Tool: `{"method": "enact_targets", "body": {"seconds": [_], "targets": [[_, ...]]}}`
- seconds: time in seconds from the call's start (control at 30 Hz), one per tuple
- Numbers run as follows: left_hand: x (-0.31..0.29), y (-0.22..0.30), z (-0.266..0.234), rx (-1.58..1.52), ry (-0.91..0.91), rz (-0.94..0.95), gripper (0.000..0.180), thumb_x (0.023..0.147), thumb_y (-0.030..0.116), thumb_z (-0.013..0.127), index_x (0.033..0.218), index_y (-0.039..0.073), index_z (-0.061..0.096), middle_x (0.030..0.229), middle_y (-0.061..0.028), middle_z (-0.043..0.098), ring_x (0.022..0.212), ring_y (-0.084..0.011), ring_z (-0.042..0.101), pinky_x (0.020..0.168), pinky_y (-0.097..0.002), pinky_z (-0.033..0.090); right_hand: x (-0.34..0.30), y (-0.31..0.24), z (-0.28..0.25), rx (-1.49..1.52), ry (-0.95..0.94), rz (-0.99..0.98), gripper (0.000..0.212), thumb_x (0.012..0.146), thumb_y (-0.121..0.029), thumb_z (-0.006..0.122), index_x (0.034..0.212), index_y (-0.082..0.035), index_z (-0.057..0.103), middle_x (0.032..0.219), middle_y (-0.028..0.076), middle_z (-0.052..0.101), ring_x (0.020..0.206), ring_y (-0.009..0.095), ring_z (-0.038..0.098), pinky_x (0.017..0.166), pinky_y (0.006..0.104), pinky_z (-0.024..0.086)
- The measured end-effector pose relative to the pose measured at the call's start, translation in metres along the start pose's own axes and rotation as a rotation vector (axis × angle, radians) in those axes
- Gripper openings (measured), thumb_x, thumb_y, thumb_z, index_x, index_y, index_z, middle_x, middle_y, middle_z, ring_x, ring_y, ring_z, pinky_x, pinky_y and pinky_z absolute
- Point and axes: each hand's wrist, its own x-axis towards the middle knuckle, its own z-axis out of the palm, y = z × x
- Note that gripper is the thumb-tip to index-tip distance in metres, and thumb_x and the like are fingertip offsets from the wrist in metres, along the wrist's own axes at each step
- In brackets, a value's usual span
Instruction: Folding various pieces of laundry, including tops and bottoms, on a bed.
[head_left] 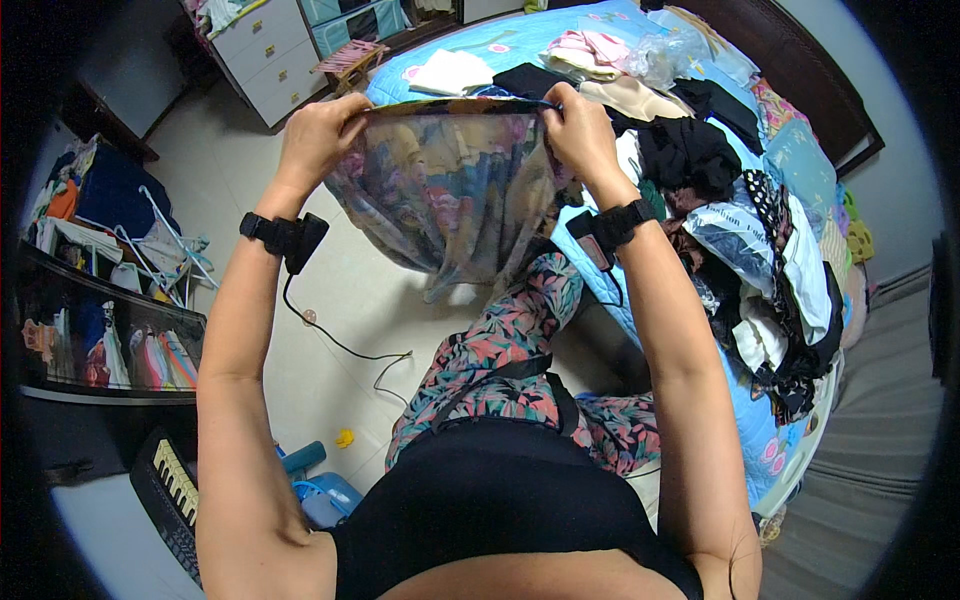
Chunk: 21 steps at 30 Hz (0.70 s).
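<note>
A sheer, multicoloured patterned garment [450, 190] hangs stretched between my two hands, a dark band along its upper edge. Pinched at the band's left end are the fingers of my left hand [325, 135]. The opposite end is gripped by my right hand [582, 130], close to the bed's edge. Below the band the thin cloth falls in loose folds above the floor and my patterned trouser leg [500, 340]. Whether the garment is a skirt or a top cannot be made out. Each wrist wears a black strap with a small device.
On my right, the bed [590, 235] carries a heap of black and white clothes [700, 160] and a clear plastic bag [735, 240]. White drawers [265, 60] stand at the far left. White hangers [160, 250] lie left; a cable [340, 345] trails below my left wrist.
</note>
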Motion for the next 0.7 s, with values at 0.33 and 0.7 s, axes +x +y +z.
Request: {"method": "enact_targets", "body": {"seconds": [0.33, 0.7], "targets": [[0.002, 0.000, 0.001, -0.835, -0.276, -0.620, 0.032, 0.094, 0.011, 0.052, 0.122, 0.001, 0.063, 0.084, -0.0069, 0.071, 0.065, -0.0133, 0.067, 0.057, -0.0276, 0.053, 0.002, -0.018, 0.010, 0.918, -0.343, 0.561, 0.027, 0.090, -0.006, 0.053, 0.113, 0.002, 0.065, 0.083, 0.010, 0.070, 0.068, 0.016, 0.067, 0.058, 0.0303, 0.051], [0.000, 0.006, 0.002, -0.780, -0.268, -0.449, 0.019, 0.092, 0.011, 0.065, 0.108, 0.000, 0.067, 0.088, -0.0017, 0.069, 0.082, -0.0092, 0.065, 0.076, -0.0221, 0.052, -0.002, -0.015, 0.005, 0.646, -0.185, 0.196, 0.021, 0.085, -0.018, 0.071, 0.096, -0.001, 0.072, 0.085, 0.014, 0.072, 0.077, 0.018, 0.067, 0.070, 0.0293, 0.050]]}}
